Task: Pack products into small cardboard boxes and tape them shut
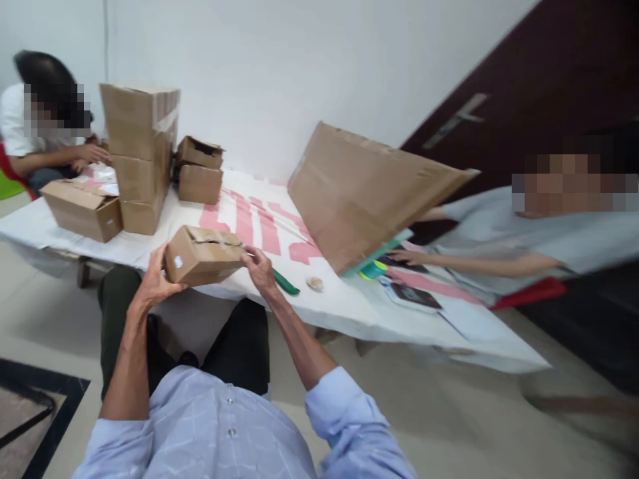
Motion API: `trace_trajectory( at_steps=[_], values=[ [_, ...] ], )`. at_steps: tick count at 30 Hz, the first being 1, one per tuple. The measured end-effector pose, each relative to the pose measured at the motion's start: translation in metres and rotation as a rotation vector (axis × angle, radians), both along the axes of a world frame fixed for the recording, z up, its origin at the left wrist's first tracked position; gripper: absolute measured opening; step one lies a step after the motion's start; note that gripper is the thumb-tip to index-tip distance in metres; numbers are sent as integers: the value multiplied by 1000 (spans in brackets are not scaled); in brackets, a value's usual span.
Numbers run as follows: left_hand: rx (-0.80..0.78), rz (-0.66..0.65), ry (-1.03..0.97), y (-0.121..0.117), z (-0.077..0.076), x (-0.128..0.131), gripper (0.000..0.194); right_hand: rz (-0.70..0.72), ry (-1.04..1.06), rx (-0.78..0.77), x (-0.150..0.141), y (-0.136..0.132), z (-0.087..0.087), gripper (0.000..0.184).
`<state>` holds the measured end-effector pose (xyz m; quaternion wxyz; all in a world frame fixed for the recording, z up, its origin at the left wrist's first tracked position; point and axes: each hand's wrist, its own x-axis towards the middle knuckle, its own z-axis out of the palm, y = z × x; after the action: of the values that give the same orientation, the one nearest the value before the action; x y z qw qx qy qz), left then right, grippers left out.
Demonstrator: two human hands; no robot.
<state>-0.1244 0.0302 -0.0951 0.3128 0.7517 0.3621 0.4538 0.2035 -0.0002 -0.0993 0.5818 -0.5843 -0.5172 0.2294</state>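
Note:
Between my two hands is a small brown cardboard box (pixel 207 263), held at the near edge of the table. A white label shows on its left end, and its top flaps meet in a rough, creased seam. My left hand (pixel 158 283) grips the left end, with the thumb along the lower edge. At the right end, the fingers of my right hand (pixel 259 266) are bent against the upper corner of the box. Close to my right wrist lies a green curved tool (pixel 286 282), partly hidden by the arm. A small round pale item (pixel 315 284) sits right of it.
Stacked boxes (pixel 134 126), smaller boxes (pixel 200 183) and a long box (pixel 82 209) stand left on the cloth-covered table (pixel 349 313). A large cardboard sheet (pixel 364 193) leans at right, near a tape roll (pixel 373 269). Co-workers sit at both ends.

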Motion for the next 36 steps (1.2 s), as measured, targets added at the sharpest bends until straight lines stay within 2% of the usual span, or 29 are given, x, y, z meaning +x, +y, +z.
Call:
trace_trajectory(
  at_steps=[4,7,9,11,13,15,19,22,25,27,29,31,34,36],
  values=[
    [-116,58,-50,16,-11,-17,127,2,-104,35,-1,0,-11,49],
    [-167,31,-69,25,-17,-24,125,-118,-405,2,28,-10,-19,40],
    [-187,8,-88,26,-18,-25,124,-264,-637,-166,58,-23,-23,37],
    [-207,-11,-111,23,-18,-23,123,-369,-798,-434,88,-37,-26,38],
    [-242,-37,-128,20,-19,-19,126,-396,-818,-554,110,-50,-30,38],
    [-277,-77,-145,17,-19,-16,130,-389,-821,-605,124,-60,-35,34],
    [-307,-176,-144,14,-20,-13,128,-392,-835,-649,131,-73,-43,35],
    [-316,-241,-126,16,-17,-11,125,-405,-848,-655,132,-74,-40,38],
    [-318,-254,-125,22,-13,-4,125,-394,-821,-528,123,-62,-25,41],
    [-312,-222,-133,25,-11,1,128,-331,-762,-316,107,-48,-5,39],
    [-298,-176,-147,26,-10,6,131,-199,-705,-70,82,-33,18,33],
    [-278,-138,-166,22,-9,9,133,-21,-685,112,52,-20,42,30],
    [-232,-97,-191,12,-7,13,128,163,-736,177,14,-6,66,25],
    [-203,-71,-189,5,-3,14,121,188,-798,149,3,-1,70,25]
  ],
)
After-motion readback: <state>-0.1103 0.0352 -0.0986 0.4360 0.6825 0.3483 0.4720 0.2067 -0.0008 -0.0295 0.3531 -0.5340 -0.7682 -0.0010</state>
